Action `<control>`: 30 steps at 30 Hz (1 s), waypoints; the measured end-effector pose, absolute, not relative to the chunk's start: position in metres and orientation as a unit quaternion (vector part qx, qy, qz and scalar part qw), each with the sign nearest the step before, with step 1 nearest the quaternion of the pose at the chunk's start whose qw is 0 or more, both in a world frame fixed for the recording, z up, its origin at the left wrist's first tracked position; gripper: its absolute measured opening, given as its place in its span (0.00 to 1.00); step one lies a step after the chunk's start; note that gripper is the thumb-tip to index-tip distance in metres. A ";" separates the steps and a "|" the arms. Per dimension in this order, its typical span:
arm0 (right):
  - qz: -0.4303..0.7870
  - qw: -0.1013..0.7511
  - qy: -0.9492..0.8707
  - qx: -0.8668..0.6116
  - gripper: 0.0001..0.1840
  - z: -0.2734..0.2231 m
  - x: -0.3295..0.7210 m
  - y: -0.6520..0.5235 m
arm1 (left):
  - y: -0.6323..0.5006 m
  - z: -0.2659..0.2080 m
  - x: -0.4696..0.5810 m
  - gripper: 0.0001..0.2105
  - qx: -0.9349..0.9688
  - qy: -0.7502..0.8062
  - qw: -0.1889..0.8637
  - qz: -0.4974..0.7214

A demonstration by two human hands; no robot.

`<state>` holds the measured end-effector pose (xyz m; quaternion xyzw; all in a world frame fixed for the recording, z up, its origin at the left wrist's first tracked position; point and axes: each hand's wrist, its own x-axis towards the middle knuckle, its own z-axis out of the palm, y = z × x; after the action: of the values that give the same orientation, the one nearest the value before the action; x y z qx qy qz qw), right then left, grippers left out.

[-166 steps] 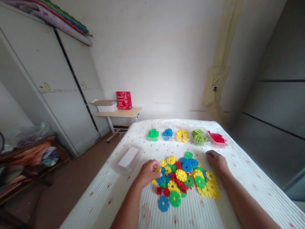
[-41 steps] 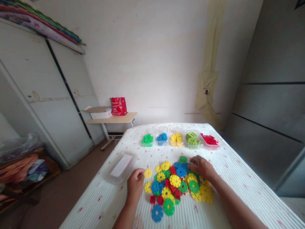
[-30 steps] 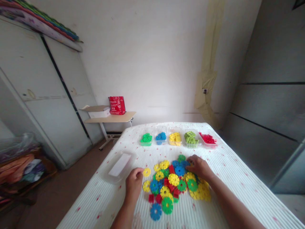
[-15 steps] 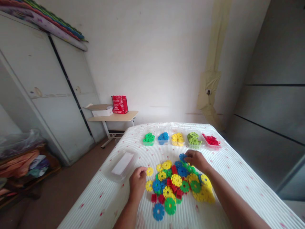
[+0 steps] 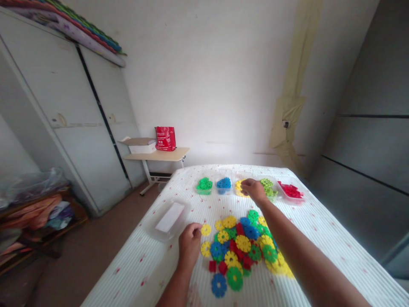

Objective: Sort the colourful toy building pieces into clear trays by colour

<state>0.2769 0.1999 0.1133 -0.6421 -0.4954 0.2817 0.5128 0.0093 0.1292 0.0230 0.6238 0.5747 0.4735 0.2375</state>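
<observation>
My left hand (image 5: 190, 242) rests on the table with its fingers curled. Its fingertips are at the left edge of a yellow snowflake disc (image 5: 206, 230); whether they grip it is unclear. My right hand (image 5: 254, 189) is closed over the tub of yellow pieces (image 5: 239, 187), with its fingertips pinched together. Whatever it holds is hidden by the fingers. A mixed pile of snowflake discs (image 5: 243, 243) in yellow, green, blue and red lies below, partly behind my right forearm. Red blocks (image 5: 223, 267) lie at its near left side.
Clear tubs hold green pieces (image 5: 204, 184), blue pieces (image 5: 223, 183), light green pieces (image 5: 267, 186) and red pieces (image 5: 290, 189). To the left lies a clear plastic tray (image 5: 171, 218) with a white label. Behind, a side table (image 5: 159, 155) carries a red bag (image 5: 165, 138) and a box.
My right hand has moved from the far side of the pile to the yellow tub. A blue disc at its fingertips no longer shows on the pile. My left hand stays beside the yellow disc.
</observation>
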 end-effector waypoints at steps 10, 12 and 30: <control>0.244 0.444 -0.466 -0.725 0.06 0.060 0.368 0.100 | 0.129 0.023 0.011 0.11 0.626 0.589 0.224 0.459; 0.236 0.418 -0.477 -0.736 0.07 0.053 0.376 0.091 | 0.129 0.023 0.011 0.11 0.628 0.593 0.221 0.454; 0.059 0.214 -0.581 -0.783 0.11 0.048 0.331 0.098 | 0.127 0.029 0.012 0.11 0.637 0.599 0.207 0.439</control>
<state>0.3310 0.0976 0.0476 -0.7832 -0.5809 0.0588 0.2137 0.0120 0.1269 0.0288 0.6367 0.5990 0.4393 0.2071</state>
